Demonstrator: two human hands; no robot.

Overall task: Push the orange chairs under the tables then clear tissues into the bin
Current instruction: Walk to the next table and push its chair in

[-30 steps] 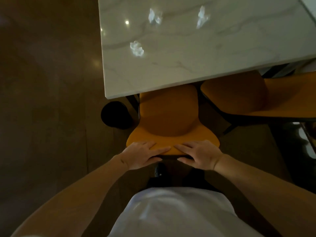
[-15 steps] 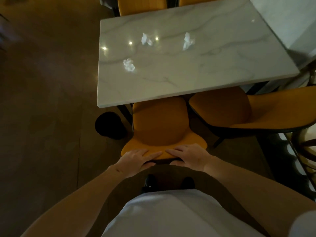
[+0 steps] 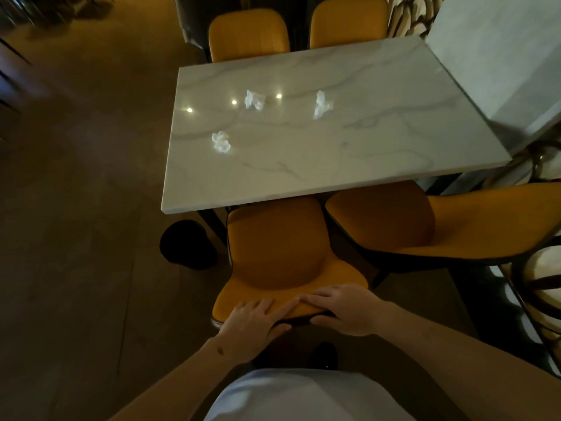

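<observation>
Four orange chairs are showing around the marble table (image 3: 379, 153) I am watching from above, and the table is taking up most of the view on the brown floor (image 3: 76, 208). A second pale tabletop (image 3: 501, 56) is cutting in at the upper right, its corner overlapping the table's far right corner in this view. The right-hand chair (image 3: 455, 226) is standing angled beside the table, its seat edge only just tucking under the near rim. The near chair (image 3: 273, 253) is sitting with the front of its seat under the table's near edge and its backrest toward me. Two far chairs (image 3: 249, 34) are standing side by side against the opposite edge, backs upright.

The black bin (image 3: 185, 244) is resting on the floor just left of the near chair, by the table's near left corner.

My left hand (image 3: 252, 323) is lying on the top of the near chair's backrest, fingers laid over the front and thumb curling under the rim. My right hand (image 3: 343, 308) is gripping that rim beside it in like manner, their fingertips almost meeting.

Three crumpled tissues (image 3: 221, 141) are lying apart on the tabletop, one toward the left edge and two further back.
</observation>
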